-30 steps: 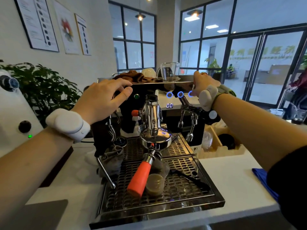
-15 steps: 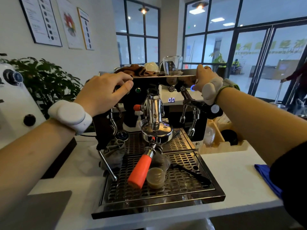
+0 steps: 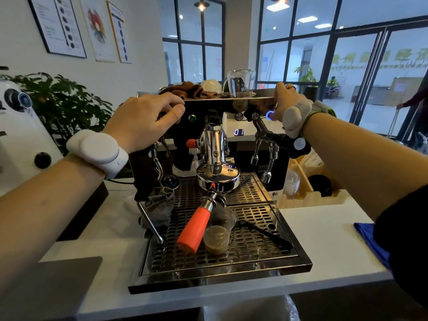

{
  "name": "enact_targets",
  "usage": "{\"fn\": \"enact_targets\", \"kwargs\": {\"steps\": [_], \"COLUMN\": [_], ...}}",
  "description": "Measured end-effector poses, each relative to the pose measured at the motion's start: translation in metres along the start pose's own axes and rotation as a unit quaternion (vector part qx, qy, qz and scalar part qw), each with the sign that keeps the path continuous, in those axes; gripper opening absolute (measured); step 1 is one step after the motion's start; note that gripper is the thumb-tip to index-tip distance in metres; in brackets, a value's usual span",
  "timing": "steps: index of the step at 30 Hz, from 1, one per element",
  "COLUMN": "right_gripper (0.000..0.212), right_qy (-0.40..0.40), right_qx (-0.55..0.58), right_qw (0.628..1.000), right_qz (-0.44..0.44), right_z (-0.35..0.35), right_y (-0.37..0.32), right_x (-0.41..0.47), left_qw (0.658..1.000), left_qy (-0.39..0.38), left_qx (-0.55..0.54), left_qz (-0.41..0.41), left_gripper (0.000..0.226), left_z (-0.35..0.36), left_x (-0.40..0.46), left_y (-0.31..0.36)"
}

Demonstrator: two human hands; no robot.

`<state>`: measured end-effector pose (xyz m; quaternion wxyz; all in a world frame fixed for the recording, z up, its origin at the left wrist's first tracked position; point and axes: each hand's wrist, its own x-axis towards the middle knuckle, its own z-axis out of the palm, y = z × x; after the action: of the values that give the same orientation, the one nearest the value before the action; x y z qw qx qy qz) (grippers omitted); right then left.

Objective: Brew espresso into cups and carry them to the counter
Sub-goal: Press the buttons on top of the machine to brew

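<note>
The espresso machine stands in front of me on a white counter. Its orange-handled portafilter is locked into the chrome group head. On the drip tray, a small clear cup holds brown espresso, with a second clear cup just behind it under the spouts. My left hand grips the machine's top left edge. My right hand grips the top right edge, its thumb beside a blue-lit button. The display reads 01.
A brown cloth, a white cup and a glass sit on top of the machine. Steam wands hang at both sides, with a rag on the left one. A white grinder, wooden box and blue cloth flank the machine.
The display has gone from 00 to 01. Three blue-lit buttons showed a second ago; now only one shows beside my right thumb. Both hands stay on the machine's top edge.
</note>
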<state>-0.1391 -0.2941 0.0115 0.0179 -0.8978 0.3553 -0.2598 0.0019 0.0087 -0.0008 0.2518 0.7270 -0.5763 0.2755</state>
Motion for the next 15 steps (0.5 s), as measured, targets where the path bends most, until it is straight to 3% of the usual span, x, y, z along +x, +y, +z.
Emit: {"fn": "enact_targets", "kwargs": {"steps": [15], "right_gripper": [0.047], "right_qy": [0.007], "right_qx": [-0.012], "right_qw": [1.0], "right_qz": [-0.008], "right_z": [0.0014], "right_y": [0.0022], "right_x": [-0.0004], "left_qw": [1.0], "left_qy": [-0.004], "left_qx": [0.008], "left_qz": [0.001], "left_gripper": [0.044], "left_z": [0.0007], "left_x": [-0.0003], "left_y": [0.0006]}}
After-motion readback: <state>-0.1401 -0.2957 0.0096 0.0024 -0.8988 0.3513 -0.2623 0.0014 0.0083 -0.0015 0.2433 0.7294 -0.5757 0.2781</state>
